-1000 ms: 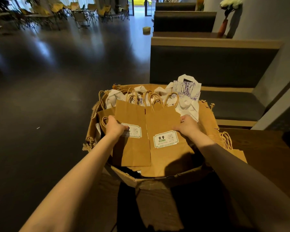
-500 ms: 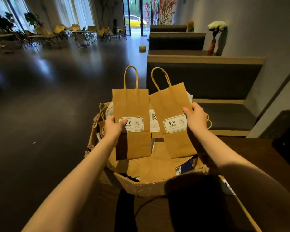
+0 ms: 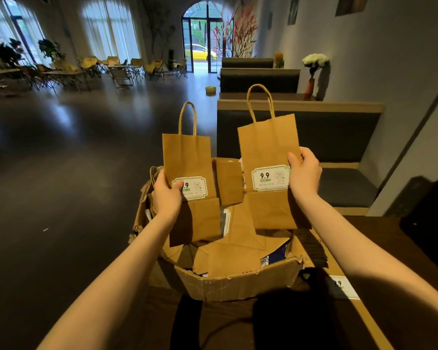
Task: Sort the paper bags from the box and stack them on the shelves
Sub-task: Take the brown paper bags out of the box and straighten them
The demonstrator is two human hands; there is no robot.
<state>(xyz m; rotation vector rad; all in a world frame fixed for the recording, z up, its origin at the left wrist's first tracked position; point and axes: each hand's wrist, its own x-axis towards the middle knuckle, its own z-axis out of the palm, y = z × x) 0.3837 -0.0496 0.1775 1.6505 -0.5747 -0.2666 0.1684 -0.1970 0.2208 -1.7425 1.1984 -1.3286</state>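
Observation:
Two flat brown paper bags with twisted handles and white "9.9" labels are held upright above a torn cardboard box (image 3: 238, 284). My left hand (image 3: 166, 195) pinches the left bag (image 3: 187, 160) at its left edge, thumb over the label. My right hand (image 3: 305, 174) pinches the right bag (image 3: 268, 147) at its right edge, a little higher. Between them a third brown bag (image 3: 229, 181) stands in the box, over more folded brown bags (image 3: 235, 243). No shelf is in view.
The box stands on a dark wooden table (image 3: 402, 248), where another labelled bag (image 3: 344, 286) lies at the right. Behind it are dark booth benches (image 3: 339, 137) and a vase of white flowers (image 3: 314, 69). Dark floor (image 3: 61, 173) stretches left toward folding chairs.
Both hands have lifted the two bags out of the box and moved them apart. The right bag is now higher, and the view has tilted up.

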